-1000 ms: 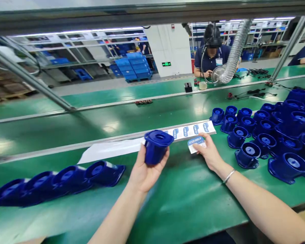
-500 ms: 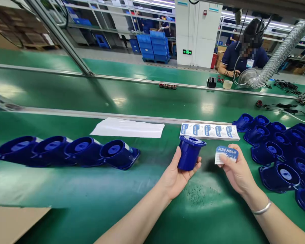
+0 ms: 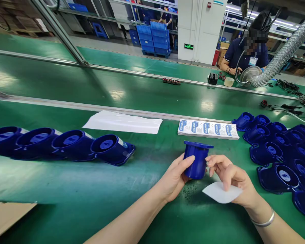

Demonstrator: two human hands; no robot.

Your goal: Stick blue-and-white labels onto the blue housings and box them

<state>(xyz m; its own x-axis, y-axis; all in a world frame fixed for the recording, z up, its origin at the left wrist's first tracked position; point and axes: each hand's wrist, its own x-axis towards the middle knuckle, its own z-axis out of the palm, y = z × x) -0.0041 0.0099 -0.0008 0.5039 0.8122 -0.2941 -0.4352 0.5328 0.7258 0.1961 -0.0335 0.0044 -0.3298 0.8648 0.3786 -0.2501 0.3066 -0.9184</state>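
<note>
My left hand (image 3: 174, 177) is wrapped round a blue plastic pump housing (image 3: 197, 162), a round cup with a wide flange on top. It is held upright above the green bench. Close to its right side is my right hand (image 3: 235, 179), pinching a white label (image 3: 220, 195) that is slightly curled, with no print on the visible face. The index fingertip of that hand is at the housing's wall; I cannot tell whether it touches. Behind the hands lies a stack of printed label sheets (image 3: 207, 128), white with blue.
Several labelled blue housings (image 3: 113, 149) lie in a row on the left, and many more (image 3: 277, 174) are grouped at right. A white paper sheet (image 3: 124, 122) is near the rail. Cardboard (image 3: 7, 220) occupies the lower left. A co-worker (image 3: 246, 54) sits across the bench.
The label in my right hand has turned from its printed face to a blank one and moved lower. My right fingers have come up to the housing, which has shifted slightly right and down.
</note>
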